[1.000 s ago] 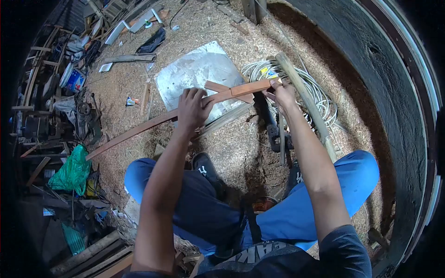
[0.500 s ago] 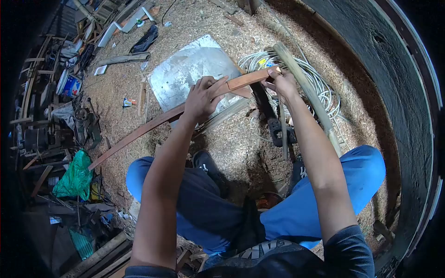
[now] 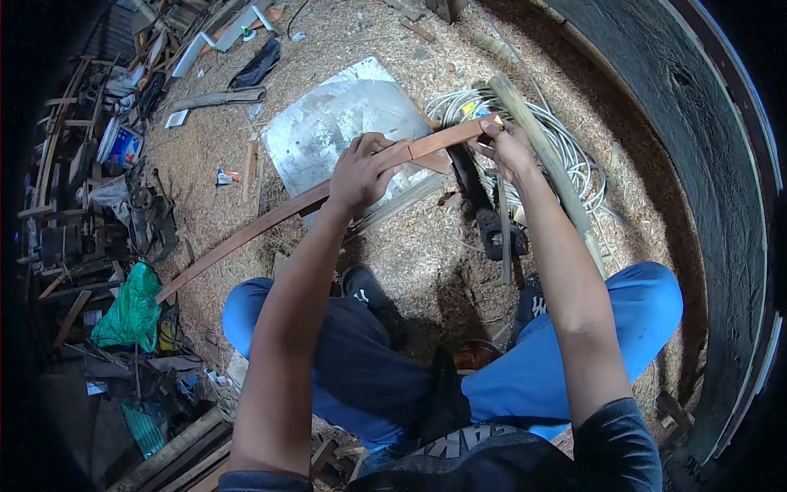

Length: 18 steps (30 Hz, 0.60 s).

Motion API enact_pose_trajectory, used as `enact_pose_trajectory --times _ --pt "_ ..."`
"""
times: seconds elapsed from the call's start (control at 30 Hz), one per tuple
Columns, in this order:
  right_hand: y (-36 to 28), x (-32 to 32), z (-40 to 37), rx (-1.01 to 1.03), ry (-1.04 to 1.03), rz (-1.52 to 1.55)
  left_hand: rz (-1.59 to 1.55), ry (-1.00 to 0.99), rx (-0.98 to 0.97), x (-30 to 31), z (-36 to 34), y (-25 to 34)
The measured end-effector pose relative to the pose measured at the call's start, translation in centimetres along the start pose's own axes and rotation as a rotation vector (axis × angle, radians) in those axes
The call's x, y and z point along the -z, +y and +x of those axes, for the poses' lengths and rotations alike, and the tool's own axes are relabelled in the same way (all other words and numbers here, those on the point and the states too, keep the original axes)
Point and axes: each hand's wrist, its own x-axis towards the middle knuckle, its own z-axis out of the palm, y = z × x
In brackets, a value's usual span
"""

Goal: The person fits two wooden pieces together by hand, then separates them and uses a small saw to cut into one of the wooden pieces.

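Note:
A long reddish wooden strip (image 3: 246,239) runs slantwise from the lower left up to my hands. My left hand (image 3: 361,174) is closed round its upper part, thumb and fingers on either side. Just past those fingers a lighter wooden piece (image 3: 447,139) carries on the line, with a dark seam where the two meet. My right hand (image 3: 507,149) pinches the far end of this lighter piece. Beneath the wood lies a worn metal sheet (image 3: 328,119), and a dark bar with a ringed end (image 3: 490,225) stands below the right-hand end.
Coiled pale cable (image 3: 584,168) and a round wooden pole (image 3: 545,156) lie beyond my right forearm. On the left are scrap wood, a green plastic bag (image 3: 131,307) and a white-and-blue bucket (image 3: 121,148). A dark curved wall (image 3: 656,107) rises at right. Wood shavings cover the ground.
The hands and the wood sit slightly further right in view, with the lighter piece's end a little higher. Both hands keep their hold.

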Motion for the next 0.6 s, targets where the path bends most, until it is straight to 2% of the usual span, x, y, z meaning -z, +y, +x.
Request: enact_pose_trajectory --times 0.43,0.6 --pt "-0.2 -0.2 -0.4 0.01 0.031 0.008 0.008 0.058 0.079 -0.8 0.7 0.6" --pt "0.0 0.2 0.1 0.008 -0.041 0.022 -0.011 0.064 0.112 -1.1 0.7 0.1"
